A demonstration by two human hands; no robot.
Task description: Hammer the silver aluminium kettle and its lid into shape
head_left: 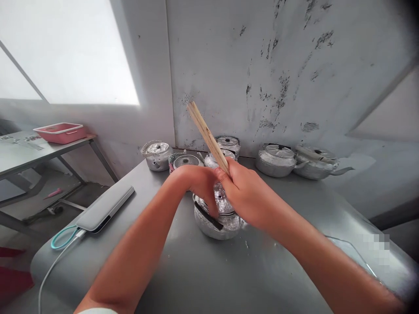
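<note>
A small aluminium kettle (216, 224) stands on the grey metal table (196, 270) right in front of me. My left hand (196, 183) is closed over its top and handle, fingers curled down onto it. My right hand (245, 192) is closed round a pale wooden stick (207, 136) that slants up and to the left, its lower end hidden in my fist above the kettle's lid.
Several more aluminium kettles (276, 160) line the back of the table against a scuffed grey wall. A grey power bank (106, 208) with a teal and white cable lies at the left. A pink tray (61, 132) sits on another table at far left.
</note>
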